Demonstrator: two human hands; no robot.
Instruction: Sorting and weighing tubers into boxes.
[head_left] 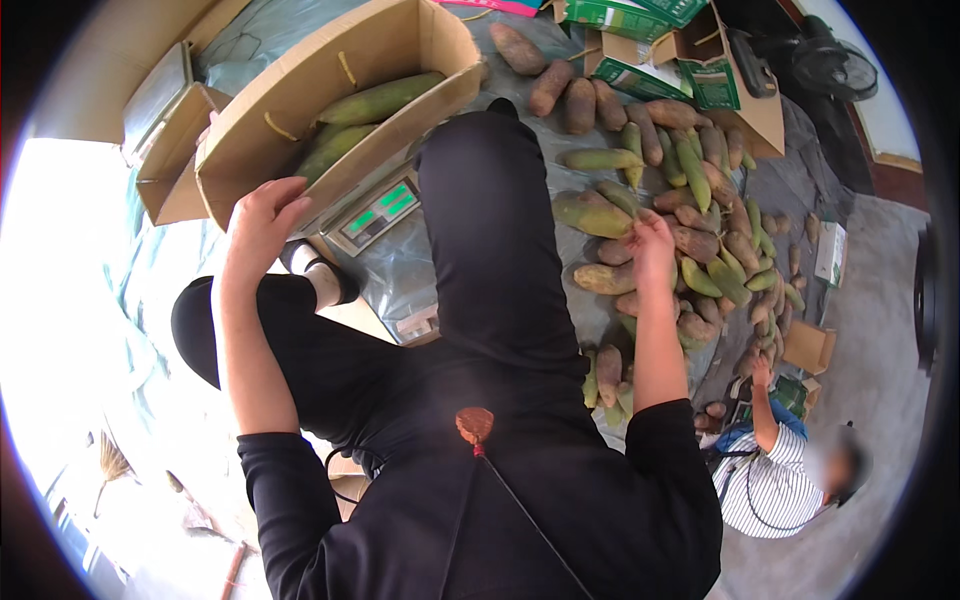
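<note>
My left hand (pixel 262 218) is at the near rim of a long, open cardboard box (pixel 400 135), its fingers closed over the edge with the thumb below. Several large green radishes (pixel 385 100) lie inside the box. The box rests on a scale (pixel 372 215) with lit green digits, between my legs. To the right, my right hand (pixel 653 248) has its fingers closed around the end of a plump green radish (pixel 588 213) on the pile. Around it lie many green and brownish-purple roots (pixel 690 240), touching one another.
A second cardboard box (pixel 175 165) stands at the far left. Green printed cartons (pixel 650 70) and a black fan (pixel 835 70) are at the back right. Another person in a striped shirt (pixel 765 490) reaches toward the pile's lower end. A broom (pixel 112 460) is at lower left.
</note>
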